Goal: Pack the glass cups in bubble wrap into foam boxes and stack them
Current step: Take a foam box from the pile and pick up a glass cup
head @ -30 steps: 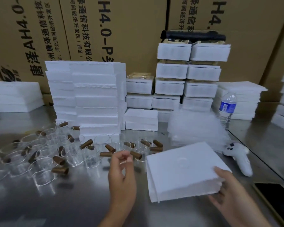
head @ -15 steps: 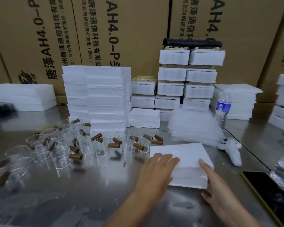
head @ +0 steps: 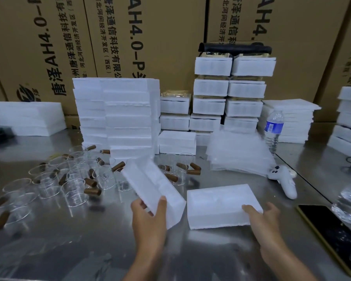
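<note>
On a shiny metal table (head: 69, 250), seen from a head-worn camera looking forward and down, two bare hands are shown at work with white foam packaging.

The left hand (head: 148, 218) is closed around the near end of a foam piece (head: 150, 183). The thumb is laid on its upper face and the fingers are curled beneath. The piece is held tilted above the table, with its far end raised toward the cups.

Just to its right, a foam box (head: 217, 201) is lying flat on the table. The right hand (head: 267, 218) is kept open, its fairly straight fingers rested on the near right corner of the box.

To the left, many glass cups (head: 75, 187) with brown handles are spread loosely over the table, some upright and some tipped over. None is wrapped or placed in the foam box.

Behind the box, a pile of bubble wrap (head: 237, 155) is stacked in clear sheets. A white controller (head: 284, 179) is lying just beside it, and a black phone (head: 332, 236) is lying near the right edge.

Farther back, a tall stack of foam boxes (head: 128, 118) is standing in the middle. To its right, more foam boxes are piled in two columns (head: 229, 94), with a long black object (head: 233, 48) laid across the top. A water bottle (head: 274, 128) with a blue label is standing upright beside them.

The background is filled by large brown cartons (head: 150, 37) printed with dark lettering.
</note>
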`<action>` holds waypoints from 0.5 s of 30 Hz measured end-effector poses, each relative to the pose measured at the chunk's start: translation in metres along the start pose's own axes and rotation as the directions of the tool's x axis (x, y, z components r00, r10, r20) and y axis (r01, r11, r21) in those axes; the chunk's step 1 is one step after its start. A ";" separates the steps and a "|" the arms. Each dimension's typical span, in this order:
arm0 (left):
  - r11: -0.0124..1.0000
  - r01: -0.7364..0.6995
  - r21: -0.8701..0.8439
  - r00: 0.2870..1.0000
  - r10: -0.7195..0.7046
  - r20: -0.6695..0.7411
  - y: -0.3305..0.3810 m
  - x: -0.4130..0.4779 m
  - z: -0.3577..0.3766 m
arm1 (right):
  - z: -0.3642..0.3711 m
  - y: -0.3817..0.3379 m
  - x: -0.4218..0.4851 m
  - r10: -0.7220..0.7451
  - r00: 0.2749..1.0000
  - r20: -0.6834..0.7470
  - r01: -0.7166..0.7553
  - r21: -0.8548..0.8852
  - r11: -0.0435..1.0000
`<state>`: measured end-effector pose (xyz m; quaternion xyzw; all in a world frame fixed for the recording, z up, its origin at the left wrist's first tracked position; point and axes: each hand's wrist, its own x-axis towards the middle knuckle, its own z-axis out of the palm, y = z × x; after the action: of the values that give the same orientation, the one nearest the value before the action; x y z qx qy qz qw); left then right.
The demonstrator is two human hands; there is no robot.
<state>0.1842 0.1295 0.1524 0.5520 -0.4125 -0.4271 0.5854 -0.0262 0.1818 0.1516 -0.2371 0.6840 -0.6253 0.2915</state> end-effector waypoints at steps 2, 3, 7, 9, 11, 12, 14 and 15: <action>0.989 0.118 -0.087 0.993 -0.118 0.005 -0.002 0.005 -0.004 | 0.005 0.004 0.002 -0.024 1.000 -0.020 0.023 -0.024 0.999; 0.976 0.169 -0.135 0.986 -0.168 0.018 -0.002 0.006 -0.006 | 0.008 0.006 0.002 -0.034 0.999 -0.025 0.033 -0.033 0.999; 0.908 0.380 -0.175 0.922 -0.356 0.153 -0.002 0.005 -0.014 | 0.014 0.013 0.005 -0.075 0.997 -0.037 0.071 -0.082 0.994; 0.886 0.442 -0.138 0.890 -0.414 0.193 -0.001 0.005 -0.017 | 0.016 0.015 0.008 -0.088 0.995 -0.038 0.083 -0.121 0.989; 0.890 0.452 -0.060 0.877 -0.432 0.208 0.001 0.006 -0.022 | 0.016 0.016 0.010 -0.111 0.992 -0.056 0.099 -0.193 0.976; 0.899 0.438 -0.011 0.879 -0.426 0.215 0.000 0.008 -0.025 | 0.016 0.015 0.010 -0.123 0.990 -0.072 0.104 -0.231 0.967; 0.916 0.391 0.090 0.889 -0.401 0.223 -0.003 0.011 -0.030 | 0.017 0.011 0.008 -0.168 0.981 -0.100 0.130 -0.308 0.943; 0.921 0.366 0.133 0.894 -0.388 0.223 -0.004 0.012 -0.034 | 0.018 0.009 0.007 -0.214 0.971 -0.103 0.166 -0.351 0.922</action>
<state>0.2200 0.1278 0.1471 0.5896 -0.3851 -0.5789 0.4110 -0.0179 0.1648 0.1414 -0.3047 0.7740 -0.5382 0.1358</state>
